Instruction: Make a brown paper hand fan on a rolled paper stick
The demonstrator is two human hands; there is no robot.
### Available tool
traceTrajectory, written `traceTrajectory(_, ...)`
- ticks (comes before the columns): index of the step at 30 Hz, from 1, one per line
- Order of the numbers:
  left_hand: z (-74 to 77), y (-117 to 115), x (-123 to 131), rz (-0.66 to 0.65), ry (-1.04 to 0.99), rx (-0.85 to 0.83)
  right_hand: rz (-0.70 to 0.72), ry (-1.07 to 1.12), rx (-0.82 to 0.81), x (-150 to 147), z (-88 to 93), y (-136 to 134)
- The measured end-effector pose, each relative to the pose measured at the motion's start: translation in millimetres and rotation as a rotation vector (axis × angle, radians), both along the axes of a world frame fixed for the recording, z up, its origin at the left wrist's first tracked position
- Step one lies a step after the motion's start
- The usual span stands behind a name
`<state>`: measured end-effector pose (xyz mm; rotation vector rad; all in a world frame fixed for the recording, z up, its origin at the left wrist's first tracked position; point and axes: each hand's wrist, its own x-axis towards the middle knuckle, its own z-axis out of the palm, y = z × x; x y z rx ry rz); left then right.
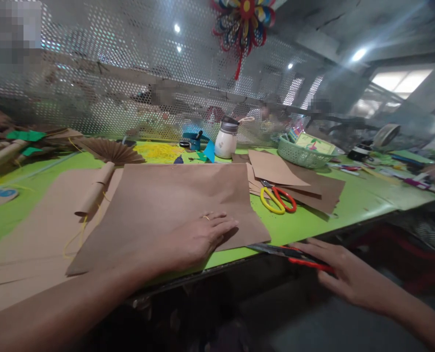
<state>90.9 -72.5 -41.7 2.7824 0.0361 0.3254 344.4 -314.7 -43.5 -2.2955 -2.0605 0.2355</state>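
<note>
A large sheet of brown kraft paper [166,195] lies on the green tabletop, its near right corner by the table's front edge. Flat on that paper rests my left hand [198,239], fingers stretched out and a ring on one of them. My right hand [342,271] is closed around red-handled scissors [294,255]. The dark blades point left, and their tips are at the paper's near right corner; whether paper lies between them I cannot tell. Behind that corner sits a second pair of scissors [276,199], with one yellow and one red handle loop.
Smaller brown paper pieces [276,168] and a green basket [301,152] lie right of the sheet. A white bottle [226,139] stands behind it. At left are a paper roll [95,190], a pleated paper fan [110,149] and more sheets [52,210]. Perforated metal panels back the table.
</note>
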Motion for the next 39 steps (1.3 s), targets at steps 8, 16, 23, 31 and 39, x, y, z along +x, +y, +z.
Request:
traceTrajectory(8,-0.1,-1,-1,0.036,0.028,-0.057,0.052,-0.002,0.031,-24,6.7,25)
traceTrajectory(16,1.2,-2,-2,0.013,0.003,-0.08,0.1,0.031,0.095,-35,12.2,44)
traceTrajectory(23,-6.0,1,-1,0.016,-0.037,-0.028,0.079,0.01,0.101,-30,0.3,22)
traceTrajectory(31,-6.2,2,0,-0.002,-0.048,-0.029,0.088,0.066,0.093,-38,4.8,25)
traceTrajectory(39,1.0,-16,6,0.008,-0.02,-0.058,0.04,0.108,0.143,-23,13.3,20)
